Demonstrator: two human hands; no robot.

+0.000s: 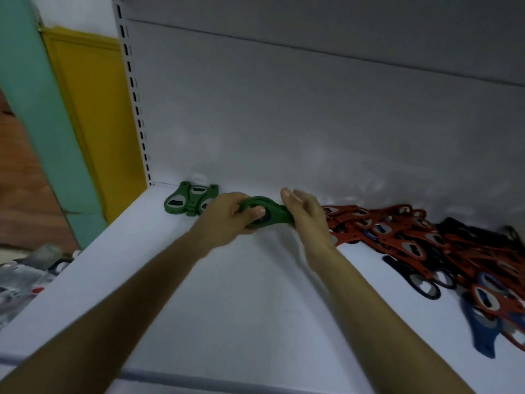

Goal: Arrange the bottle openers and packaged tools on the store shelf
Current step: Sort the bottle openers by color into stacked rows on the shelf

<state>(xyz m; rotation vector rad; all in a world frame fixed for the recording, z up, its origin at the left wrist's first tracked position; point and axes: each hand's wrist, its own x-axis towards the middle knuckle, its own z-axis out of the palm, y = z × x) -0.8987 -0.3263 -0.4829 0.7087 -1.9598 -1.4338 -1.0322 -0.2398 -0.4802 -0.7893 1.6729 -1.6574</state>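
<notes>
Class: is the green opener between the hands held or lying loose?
Held: left hand grips the green plastic bottle opener; right hand touches its end.

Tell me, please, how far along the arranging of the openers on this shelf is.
Early on. Done: a few green openers lie grouped in the back left corner of the shelf. In hand: the left hand grips another green opener, with the right hand touching its far end. Left: the heap of red, black and blue openers on the right lies jumbled.
</notes>
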